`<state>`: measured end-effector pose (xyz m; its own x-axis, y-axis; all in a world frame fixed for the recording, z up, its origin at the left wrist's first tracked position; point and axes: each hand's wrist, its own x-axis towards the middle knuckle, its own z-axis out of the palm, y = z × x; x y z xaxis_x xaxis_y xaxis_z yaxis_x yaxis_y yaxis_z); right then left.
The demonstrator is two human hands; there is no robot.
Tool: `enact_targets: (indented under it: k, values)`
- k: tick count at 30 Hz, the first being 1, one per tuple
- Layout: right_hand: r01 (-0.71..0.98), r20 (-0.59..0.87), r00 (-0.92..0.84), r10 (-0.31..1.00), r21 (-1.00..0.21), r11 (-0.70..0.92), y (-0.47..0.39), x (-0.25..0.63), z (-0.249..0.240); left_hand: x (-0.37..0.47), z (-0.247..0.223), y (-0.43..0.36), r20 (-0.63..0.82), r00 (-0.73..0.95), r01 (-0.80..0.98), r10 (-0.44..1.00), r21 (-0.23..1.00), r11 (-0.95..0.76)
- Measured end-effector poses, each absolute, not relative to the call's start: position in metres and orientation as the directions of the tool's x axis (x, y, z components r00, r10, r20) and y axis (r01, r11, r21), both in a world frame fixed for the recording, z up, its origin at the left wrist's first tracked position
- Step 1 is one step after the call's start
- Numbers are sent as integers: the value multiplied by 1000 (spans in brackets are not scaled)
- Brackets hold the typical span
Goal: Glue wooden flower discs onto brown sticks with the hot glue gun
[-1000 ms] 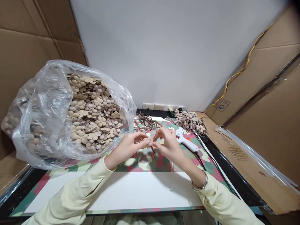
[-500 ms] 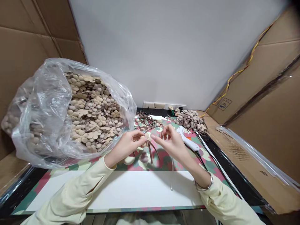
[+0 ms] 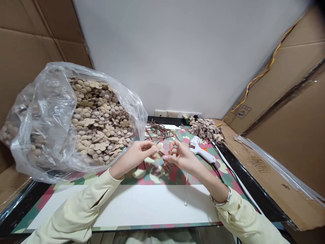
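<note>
Between thumb and fingers, my left hand (image 3: 138,154) pinches a beige flower-shaped piece (image 3: 158,147) above the middle of the table. A thin brown strip (image 3: 161,153) lies across the face of that piece. My right hand (image 3: 181,156) is closed at the strip's other end, thumb and fingertips together; brown strip ends hang below its fingers. How the strip and the flower piece are joined is hidden by the fingers. Just right of my right hand lies a white glue gun (image 3: 206,155), its nozzle out of clear sight.
A large clear plastic bag (image 3: 54,101) full of flower pieces (image 3: 101,118) stands at left. Loose brown strips (image 3: 159,131) lie behind my hands, beside a heap of flowers with strips (image 3: 207,130). A white sheet (image 3: 142,206) and a clear stick (image 3: 186,191) lie in front. Cardboard (image 3: 286,135) stands at right.
The strip has swung from hanging below the flower piece to lying across it. My right hand has shifted slightly left and down, its fingers closing at the strip.
</note>
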<state>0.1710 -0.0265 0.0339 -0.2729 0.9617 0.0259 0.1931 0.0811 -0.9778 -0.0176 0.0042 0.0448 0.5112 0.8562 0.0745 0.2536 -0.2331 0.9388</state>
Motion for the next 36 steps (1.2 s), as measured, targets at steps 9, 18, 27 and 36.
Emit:
enact_targets:
  k: [9,18,27,36]
  values:
    - [243,-7,-279,960,-968,63,-25,172,32,-16,43,3,12,586,178,810,974,-143]
    - [274,-47,-305,951,-961,40,-28,175,38,-17,50,2,56,532,228,845,952,-207]
    - [219,-114,-390,914,-975,-29,-25,178,36,-24,46,9,3,560,251,828,953,-173]
    - [39,-31,-314,949,-999,-20,-27,168,32,-21,47,6,-62,631,217,773,971,-99]
